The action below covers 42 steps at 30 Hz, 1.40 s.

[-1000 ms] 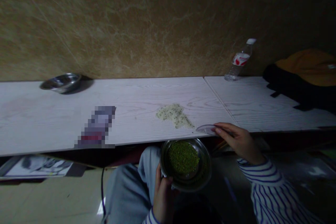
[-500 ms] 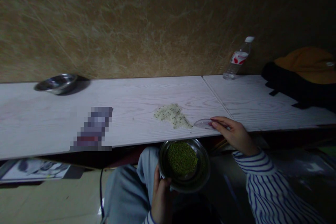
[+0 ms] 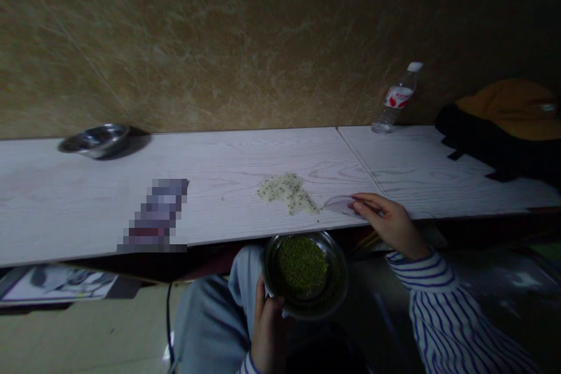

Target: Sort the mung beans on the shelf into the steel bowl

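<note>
My left hand (image 3: 268,321) grips the near-left rim of a metal bowl (image 3: 335,280), held just below the table's front edge. Small green beans (image 3: 302,263), which look like mung beans, lie in the bowl. My right hand (image 3: 392,222) pinches a thin, clear, curved plastic piece (image 3: 340,205), its exact kind unclear, close over the tabletop. Just left of the plastic's tip is a loose pile of white grains (image 3: 287,191), rice-like, with dark specks mixed in. A few specks lie apart near the table edge.
On the white wood-grain table (image 3: 210,163), a second metal bowl (image 3: 94,140) stands at the back left. A blurred-out flat item (image 3: 158,213) lies at the left. A plastic bottle (image 3: 397,99) stands by the wall, with a yellow-and-black cap-like item (image 3: 511,111) to its right.
The bowl of beans and my left hand have shifted very slightly left and up. The plastic piece in my right hand has tilted a little; the grain pile looks the same.
</note>
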Each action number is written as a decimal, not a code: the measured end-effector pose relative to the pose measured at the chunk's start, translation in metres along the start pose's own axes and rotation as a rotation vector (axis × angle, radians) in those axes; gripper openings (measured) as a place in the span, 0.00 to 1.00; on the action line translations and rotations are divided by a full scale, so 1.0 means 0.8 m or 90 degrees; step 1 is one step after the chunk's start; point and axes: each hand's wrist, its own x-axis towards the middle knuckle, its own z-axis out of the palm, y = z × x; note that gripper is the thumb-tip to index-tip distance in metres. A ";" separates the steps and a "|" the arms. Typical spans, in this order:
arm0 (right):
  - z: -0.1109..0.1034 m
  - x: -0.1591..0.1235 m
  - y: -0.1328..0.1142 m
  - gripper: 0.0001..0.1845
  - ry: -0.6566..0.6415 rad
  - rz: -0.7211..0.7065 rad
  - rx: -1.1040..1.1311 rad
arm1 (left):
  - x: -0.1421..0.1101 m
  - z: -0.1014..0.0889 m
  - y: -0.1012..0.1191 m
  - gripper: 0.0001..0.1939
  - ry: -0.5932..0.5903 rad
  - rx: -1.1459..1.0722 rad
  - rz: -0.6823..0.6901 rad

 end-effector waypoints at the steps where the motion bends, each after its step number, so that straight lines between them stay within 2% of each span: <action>1: 0.000 0.001 0.001 0.17 0.000 0.001 0.002 | 0.000 0.001 0.000 0.36 0.002 -0.003 0.004; 9: 0.000 -0.008 -0.006 0.16 -0.035 -0.017 -0.008 | -0.002 0.002 0.000 0.35 0.011 0.024 0.010; 15: 0.001 -0.003 -0.003 0.17 -0.014 -0.014 -0.009 | -0.002 0.003 0.000 0.34 0.019 0.013 0.007; 22: 0.004 -0.002 -0.007 0.14 -0.038 -0.037 -0.029 | -0.004 0.005 0.002 0.34 0.023 0.012 0.001; 28: 0.004 -0.009 -0.015 0.14 -0.038 -0.037 -0.037 | -0.004 0.001 0.004 0.33 -0.028 0.016 0.000; 33: 0.008 -0.012 -0.016 0.14 -0.057 -0.070 -0.056 | -0.003 0.000 0.004 0.34 -0.010 0.020 -0.002; 42: -0.006 -0.023 -0.009 0.14 -0.024 -0.042 -0.061 | -0.004 0.001 0.005 0.31 -0.022 0.034 0.006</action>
